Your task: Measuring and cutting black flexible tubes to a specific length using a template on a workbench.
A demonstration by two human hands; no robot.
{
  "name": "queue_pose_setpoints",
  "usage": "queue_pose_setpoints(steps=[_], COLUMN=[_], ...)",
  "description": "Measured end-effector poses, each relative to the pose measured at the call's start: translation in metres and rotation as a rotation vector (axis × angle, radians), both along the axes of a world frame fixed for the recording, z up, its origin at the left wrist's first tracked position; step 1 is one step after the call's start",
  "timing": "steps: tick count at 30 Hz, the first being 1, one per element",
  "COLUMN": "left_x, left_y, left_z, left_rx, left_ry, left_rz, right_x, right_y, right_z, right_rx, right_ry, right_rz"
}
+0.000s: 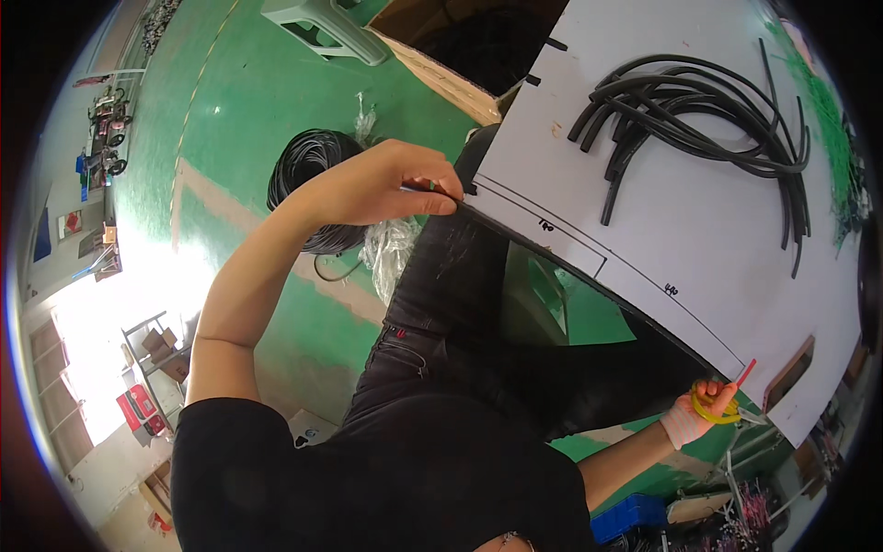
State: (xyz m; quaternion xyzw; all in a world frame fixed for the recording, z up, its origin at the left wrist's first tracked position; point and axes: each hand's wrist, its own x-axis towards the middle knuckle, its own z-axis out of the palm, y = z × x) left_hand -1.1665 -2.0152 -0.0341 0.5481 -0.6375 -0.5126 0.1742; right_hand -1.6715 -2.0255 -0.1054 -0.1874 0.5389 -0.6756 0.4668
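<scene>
At the white board's left end, my left hand (414, 184) is closed, thumb against fingers, on the end of what looks like a thin black tube (552, 255). The tube runs along the board's near edge toward my right hand (706, 409). That hand wears a pale striped glove and is closed around yellow-handled scissors (728, 414), their blades pointing right. A thin red stick (747, 371) juts up beside its fingertips; whether it is held is unclear. Ruled lines and handwritten marks cover the near side of the white board (635, 244).
A bundle of cut black tubes (690, 120) lies on the board, with green strands (828, 138) at its far right. A cardboard box (437, 78) stands beyond my knee. On the green floor are a black tubing coil (313, 166), clear plastic (391, 253) and a pale stool (331, 28).
</scene>
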Motion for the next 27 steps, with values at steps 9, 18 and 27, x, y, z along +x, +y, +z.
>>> queue_pose_setpoints(steps=[9, 18, 27], left_x=[-0.032, -0.059, -0.068], left_y=[-0.013, -0.038, -0.041], left_z=[0.016, 0.016, 0.025], left_rx=[0.108, 0.117, 0.082], left_ry=[0.352, 0.537, 0.523], left_rz=[0.501, 0.627, 0.615], right_x=[0.029, 0.188, 0.221], right_y=[-0.157, -0.062, -0.073], right_z=[0.135, 0.101, 0.095], right_rx=[-0.217, 0.14, 0.123], right_ry=[1.013, 0.354, 0.396], right_rz=[0.026, 1.599, 1.665])
